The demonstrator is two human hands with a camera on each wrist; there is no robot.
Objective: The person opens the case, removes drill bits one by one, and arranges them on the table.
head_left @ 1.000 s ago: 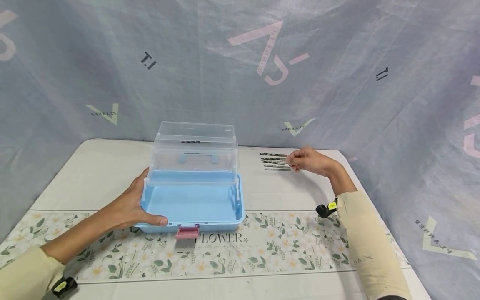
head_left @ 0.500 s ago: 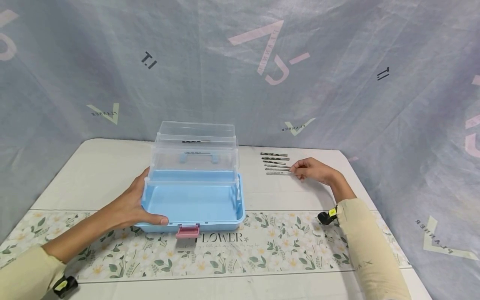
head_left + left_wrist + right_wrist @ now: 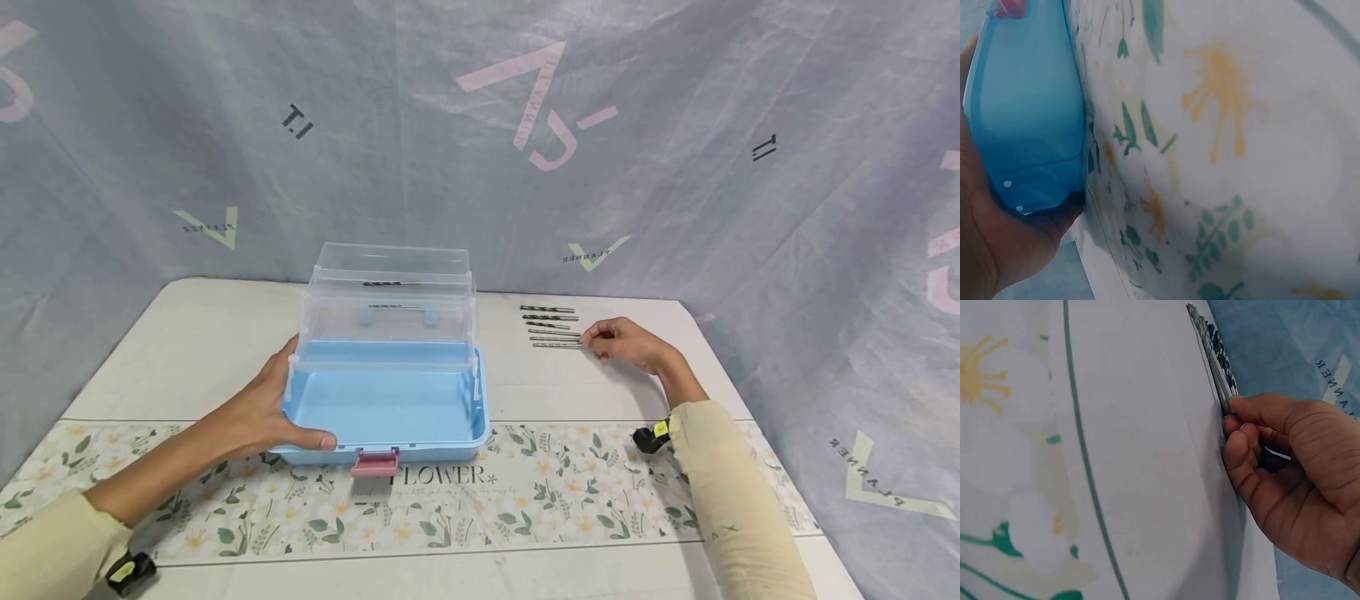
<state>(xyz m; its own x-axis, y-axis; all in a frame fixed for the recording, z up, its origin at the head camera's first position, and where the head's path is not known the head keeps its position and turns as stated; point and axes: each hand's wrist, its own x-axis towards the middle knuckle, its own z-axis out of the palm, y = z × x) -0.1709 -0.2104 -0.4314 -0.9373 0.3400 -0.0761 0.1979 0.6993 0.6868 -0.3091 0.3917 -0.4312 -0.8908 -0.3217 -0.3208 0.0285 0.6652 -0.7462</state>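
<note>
Your left hand (image 3: 258, 410) grips the front left corner of the open blue box (image 3: 386, 408), mid-table. Your right hand (image 3: 626, 342), fingers curled together, pinches a drill bit (image 3: 557, 338) in the row near the table's (image 3: 187, 350) far right edge.

Open storage box (image 3: 386, 404) on the table (image 3: 165, 358), left hand (image 3: 262, 412) gripping its left front corner, row of drill bits (image 3: 553, 327) on the table right of the box, right hand (image 3: 626, 342) fingertips touching the bits' right ends, backdrop cloth (image 3: 675, 167) behind
</note>
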